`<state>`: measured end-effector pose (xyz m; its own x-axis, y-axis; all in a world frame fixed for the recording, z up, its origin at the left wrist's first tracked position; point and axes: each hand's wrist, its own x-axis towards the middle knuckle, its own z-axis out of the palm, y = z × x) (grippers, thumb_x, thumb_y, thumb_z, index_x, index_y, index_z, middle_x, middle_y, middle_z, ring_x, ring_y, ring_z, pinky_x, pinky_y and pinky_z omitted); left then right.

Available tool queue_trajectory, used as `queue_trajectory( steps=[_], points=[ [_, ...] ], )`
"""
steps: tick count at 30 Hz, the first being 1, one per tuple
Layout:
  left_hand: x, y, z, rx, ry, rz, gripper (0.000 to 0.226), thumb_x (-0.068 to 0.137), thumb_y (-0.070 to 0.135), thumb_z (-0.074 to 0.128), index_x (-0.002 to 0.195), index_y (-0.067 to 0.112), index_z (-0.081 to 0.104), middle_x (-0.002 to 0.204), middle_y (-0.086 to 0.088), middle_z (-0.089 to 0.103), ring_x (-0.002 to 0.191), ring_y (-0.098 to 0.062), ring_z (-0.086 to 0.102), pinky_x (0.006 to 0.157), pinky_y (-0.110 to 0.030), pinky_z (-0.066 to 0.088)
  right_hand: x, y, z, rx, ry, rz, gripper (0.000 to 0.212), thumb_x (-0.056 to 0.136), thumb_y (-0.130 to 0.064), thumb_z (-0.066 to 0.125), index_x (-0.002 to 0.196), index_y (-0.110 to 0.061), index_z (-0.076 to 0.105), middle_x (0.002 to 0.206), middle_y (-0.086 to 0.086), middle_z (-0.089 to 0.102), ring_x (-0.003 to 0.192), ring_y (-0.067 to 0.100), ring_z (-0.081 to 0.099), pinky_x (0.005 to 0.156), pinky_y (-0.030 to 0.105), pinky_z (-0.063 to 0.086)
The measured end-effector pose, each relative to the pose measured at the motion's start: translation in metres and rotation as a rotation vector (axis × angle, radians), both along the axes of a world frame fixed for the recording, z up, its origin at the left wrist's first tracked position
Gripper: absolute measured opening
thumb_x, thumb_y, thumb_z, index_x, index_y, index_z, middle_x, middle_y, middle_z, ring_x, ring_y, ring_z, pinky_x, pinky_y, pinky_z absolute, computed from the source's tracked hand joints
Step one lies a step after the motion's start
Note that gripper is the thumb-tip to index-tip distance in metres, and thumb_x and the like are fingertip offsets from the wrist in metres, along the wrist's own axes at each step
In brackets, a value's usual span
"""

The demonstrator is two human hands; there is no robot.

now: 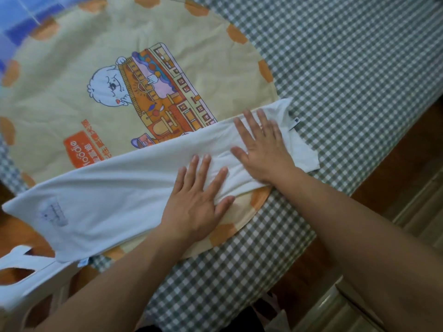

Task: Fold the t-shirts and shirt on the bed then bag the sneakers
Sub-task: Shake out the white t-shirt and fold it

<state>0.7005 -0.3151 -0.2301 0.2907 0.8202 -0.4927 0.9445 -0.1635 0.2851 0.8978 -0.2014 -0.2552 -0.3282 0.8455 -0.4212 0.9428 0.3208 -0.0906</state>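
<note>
- My left hand (pixel 196 204) lies flat on the middle of the white t-shirt (pixel 115 195), fingers straight and a little spread, pressing, gripping nothing.
- My right hand (pixel 261 144) is flat too, just beyond my left fingertips toward the collar end, fingers fanned apart.
- Under my palms the t-shirt is a long narrow band across the yellow cartoon blanket (pixel 72 80) on the green checked bedsheet (pixel 347 68). I judge the sides are folded in and the crosswise folds are still to do.
- No other t-shirts, shirt, sneakers or bag in view, so most of the task looks left.
- A small dark tag (pixel 294 122) sits just past my right fingertips, unreadable.
- Beyond my left fingers, the blanket's orange panel (pixel 81 149) reads something like "noodle" with Chinese characters; a faint print (pixel 54 213) far left of my thumb is illegible.
</note>
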Motion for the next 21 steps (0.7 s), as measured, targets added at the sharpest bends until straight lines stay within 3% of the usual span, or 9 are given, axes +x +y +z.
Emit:
queue_trajectory(
  steps=[3,6,8,10,12,13,16,18,21],
  points=[
    [-0.029,-0.016,0.003,0.026,0.021,0.192,0.066,0.098,0.068,-0.004,0.158,0.043,-0.013,0.164,0.000,-0.032,0.147,-0.019,-0.038,0.124,-0.045,-0.015,0.005,0.000,0.000,-0.014,-0.071,-0.044,0.072,0.099,-0.067,0.008,0.159,-0.033,-0.013,0.166,-0.003,-0.025,0.151,0.023,-0.028,0.123,0.052,-0.012],
    [-0.089,-0.045,0.011,0.092,0.087,0.459,0.063,0.100,0.063,0.000,0.160,0.043,-0.006,0.165,0.002,-0.030,0.149,-0.020,-0.034,0.123,-0.044,-0.018,-0.032,-0.007,0.019,0.065,-0.009,-0.084,0.070,0.101,-0.060,0.016,0.161,-0.028,0.000,0.169,0.001,-0.013,0.153,0.026,-0.021,0.122,0.050,-0.015],
    [-0.137,-0.054,0.012,0.112,0.137,0.668,0.063,0.102,0.059,0.003,0.161,0.039,-0.003,0.167,-0.001,-0.024,0.153,-0.022,-0.026,0.123,-0.045,-0.015,-0.063,-0.006,0.021,0.131,0.124,0.005,0.068,0.100,-0.054,0.018,0.161,-0.026,0.014,0.170,0.001,0.002,0.156,0.026,-0.008,0.123,0.050,-0.008],
    [-0.185,-0.051,0.007,0.174,0.206,0.771,0.061,0.105,0.052,0.013,0.162,0.028,0.012,0.170,-0.010,0.000,0.156,-0.031,-0.005,0.125,-0.050,-0.002,-0.084,0.008,0.016,0.194,0.233,0.022,0.062,0.099,-0.048,0.024,0.153,-0.021,0.038,0.163,0.008,0.030,0.152,0.033,0.019,0.122,0.053,0.010],
    [-0.224,-0.040,0.001,0.298,0.233,0.719,0.051,0.106,0.039,0.028,0.146,0.012,0.042,0.155,-0.021,0.034,0.145,-0.042,0.027,0.120,-0.055,0.017,-0.091,0.025,0.007,0.276,0.260,0.021,0.048,0.099,-0.044,0.032,0.127,-0.013,0.057,0.132,0.014,0.054,0.123,0.038,0.047,0.105,0.051,0.035],
    [-0.238,-0.035,-0.003,0.364,0.241,0.657,0.045,0.103,0.037,0.035,0.129,0.006,0.054,0.139,-0.024,0.047,0.131,-0.045,0.041,0.112,-0.057,0.029,-0.090,0.031,0.004,0.322,0.241,0.042,0.042,0.099,-0.043,0.034,0.112,-0.011,0.059,0.115,0.014,0.059,0.105,0.037,0.052,0.092,0.049,0.041],
    [-0.261,-0.033,-0.007,0.464,0.266,0.466,0.034,0.100,0.035,0.041,0.090,0.006,0.055,0.099,-0.021,0.053,0.092,-0.041,0.052,0.086,-0.053,0.039,-0.088,0.029,0.005,0.327,0.224,0.133,0.042,0.102,-0.044,0.031,0.087,-0.012,0.054,0.083,0.013,0.061,0.069,0.033,0.051,0.063,0.041,0.041],
    [-0.271,-0.027,0.002,0.426,0.232,0.358,0.032,0.101,0.039,0.038,0.085,0.014,0.049,0.086,-0.010,0.050,0.083,-0.035,0.053,0.084,-0.050,0.036,-0.088,0.028,0.010,0.280,0.209,0.169,0.052,0.103,-0.051,0.024,0.083,-0.014,0.053,0.077,0.012,0.063,0.061,0.034,0.054,0.056,0.036,0.034],
    [-0.288,0.018,0.012,0.485,0.194,0.285,0.027,0.101,0.038,0.040,0.086,0.017,0.048,0.082,-0.008,0.051,0.083,-0.034,0.056,0.087,-0.050,0.032,-0.090,0.059,0.014,0.367,0.148,0.130,0.054,0.105,-0.053,0.025,0.082,-0.015,0.055,0.078,0.014,0.066,0.067,0.038,0.062,0.057,0.038,0.035]
  ],
)
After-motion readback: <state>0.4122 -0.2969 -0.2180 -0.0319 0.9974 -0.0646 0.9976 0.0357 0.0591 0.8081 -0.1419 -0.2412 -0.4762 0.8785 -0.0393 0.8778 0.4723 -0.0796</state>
